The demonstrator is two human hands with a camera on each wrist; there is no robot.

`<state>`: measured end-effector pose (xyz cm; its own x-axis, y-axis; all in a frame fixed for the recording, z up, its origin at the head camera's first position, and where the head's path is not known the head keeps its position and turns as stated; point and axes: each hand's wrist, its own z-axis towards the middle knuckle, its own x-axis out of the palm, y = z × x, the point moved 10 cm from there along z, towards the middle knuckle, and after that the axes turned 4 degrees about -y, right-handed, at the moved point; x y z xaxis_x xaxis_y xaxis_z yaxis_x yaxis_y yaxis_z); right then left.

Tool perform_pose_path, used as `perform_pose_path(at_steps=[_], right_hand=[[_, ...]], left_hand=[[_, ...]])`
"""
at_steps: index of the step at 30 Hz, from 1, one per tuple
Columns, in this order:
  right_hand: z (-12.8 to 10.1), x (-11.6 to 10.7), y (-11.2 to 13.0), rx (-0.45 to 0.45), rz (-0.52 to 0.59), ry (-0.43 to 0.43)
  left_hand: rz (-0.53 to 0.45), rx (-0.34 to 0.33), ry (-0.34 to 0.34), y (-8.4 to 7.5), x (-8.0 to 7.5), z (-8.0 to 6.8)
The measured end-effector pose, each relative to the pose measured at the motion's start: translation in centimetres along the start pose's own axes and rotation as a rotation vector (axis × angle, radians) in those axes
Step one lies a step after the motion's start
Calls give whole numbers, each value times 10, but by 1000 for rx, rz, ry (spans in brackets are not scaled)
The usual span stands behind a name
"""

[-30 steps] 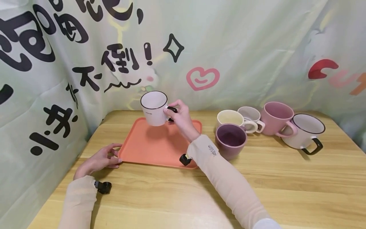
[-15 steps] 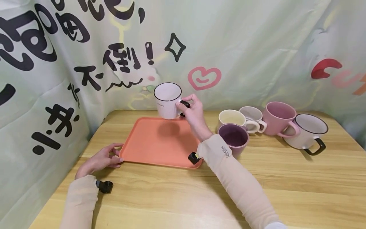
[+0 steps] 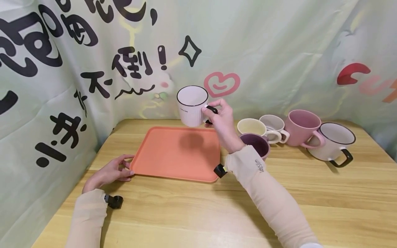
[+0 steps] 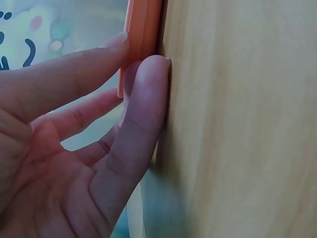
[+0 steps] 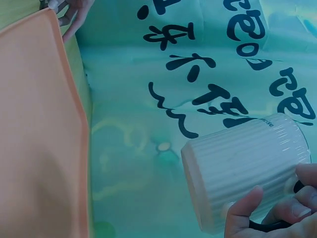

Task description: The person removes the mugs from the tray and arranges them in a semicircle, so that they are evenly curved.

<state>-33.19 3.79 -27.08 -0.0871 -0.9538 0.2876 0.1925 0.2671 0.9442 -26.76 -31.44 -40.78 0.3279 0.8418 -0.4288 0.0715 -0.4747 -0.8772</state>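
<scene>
In the head view my right hand (image 3: 224, 119) grips the black handle of a white mug (image 3: 191, 112) with a dark rim. The mug is upright, raised above the back right of an orange tray (image 3: 173, 155), and casts a shadow on it. Ribbed sides show on the white mug (image 5: 242, 171) in the right wrist view. My left hand (image 3: 110, 172) pinches the tray's near left corner. Close up in the left wrist view, the left hand (image 4: 84, 134) has fingertips on both sides of the tray's edge (image 4: 143, 29), low against the table.
Right of the tray stand a purple cup (image 3: 255, 141), partly behind the right sleeve, a cream mug (image 3: 251, 126), a small grey-white mug (image 3: 271, 121), a pink mug (image 3: 301, 125) and a larger white mug (image 3: 330, 141). A printed curtain (image 3: 263, 41) hangs behind the wooden table (image 3: 186, 213).
My right hand has moved the white mug to the right and slightly up, from over the tray's middle to its back right. The left hand stays at the tray's corner.
</scene>
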Motion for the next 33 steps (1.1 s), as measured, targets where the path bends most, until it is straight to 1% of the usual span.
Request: perform_pose_path(at_steps=[5,12,17,25,33], right_hand=[[0,-11,11,-18,4,-8],[-5,-28,29,-48,-19,-22],[-5,-42,39,-68,-9,-31],[-6,-58,43,-57,12,-20],[-12,-78,55,-88,15,-29]], left_hand=[[12,7,2,-1,0,0],[6,7,5,-1,1,-1],[-1,8,4,-1,1,0],[12,13,6,-1,1,1],[3,9,13,0,2,1]])
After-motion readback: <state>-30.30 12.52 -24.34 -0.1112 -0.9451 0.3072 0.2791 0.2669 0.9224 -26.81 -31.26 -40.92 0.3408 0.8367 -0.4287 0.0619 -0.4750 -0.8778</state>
